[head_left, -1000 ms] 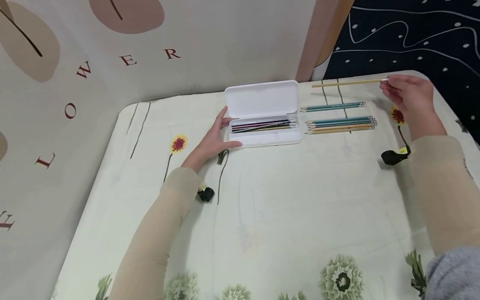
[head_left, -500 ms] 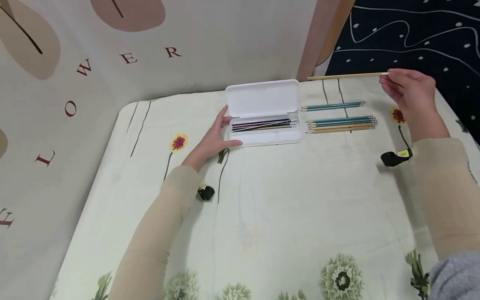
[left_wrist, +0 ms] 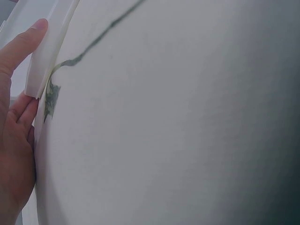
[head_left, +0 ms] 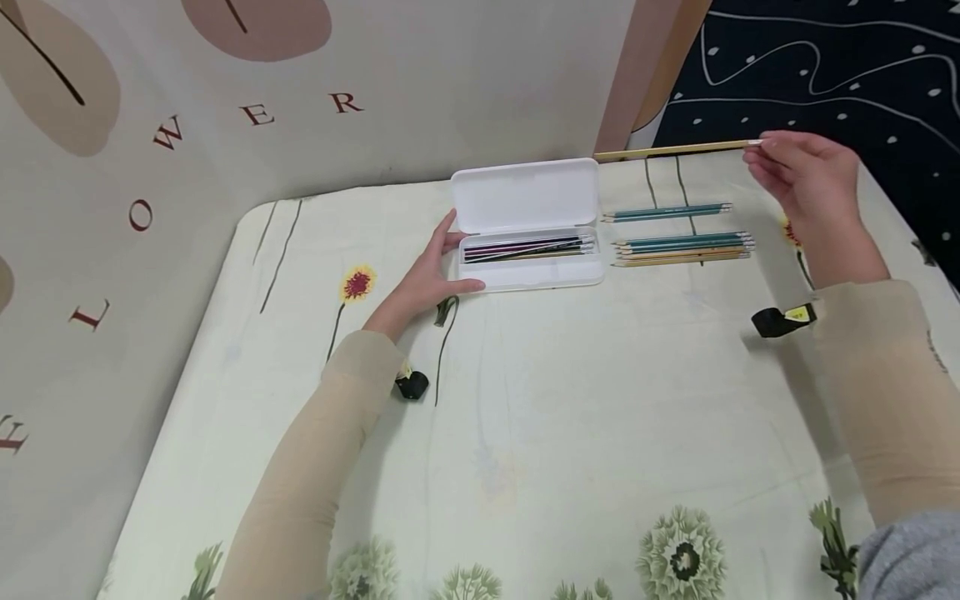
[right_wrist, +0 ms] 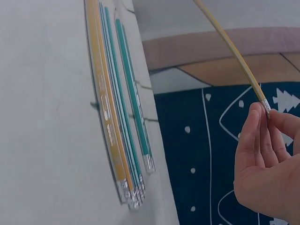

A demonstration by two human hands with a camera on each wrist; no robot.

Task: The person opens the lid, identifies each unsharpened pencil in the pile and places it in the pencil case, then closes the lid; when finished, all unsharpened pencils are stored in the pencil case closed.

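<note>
A white pencil case [head_left: 540,277] lies with its lid [head_left: 525,197] folded back at the far side of the table. Several dark pencils and a yellowish one [head_left: 528,258] rest inside. My left hand [head_left: 422,287] holds the case's left end, thumb at the front edge and fingers behind; the left wrist view shows the thumb on the white rim [left_wrist: 43,61]. Raised near the table's far right corner, my right hand [head_left: 813,183] pinches a yellow pencil [right_wrist: 231,48] at its eraser end. Its other end points left, over the far edge near the lid.
Right of the case lie two teal pencils [head_left: 667,213] side by side. In front of them sits a row of teal and yellow pencils [head_left: 682,250], erasers rightward. A flower-print cloth [head_left: 570,400] covers the table. Behind stand a lettered curtain [head_left: 450,92] and dark patterned fabric [head_left: 795,75].
My right hand has risen a little and then shifted left, carrying the yellow pencil toward the case lid. My left hand and the case have stayed in place.
</note>
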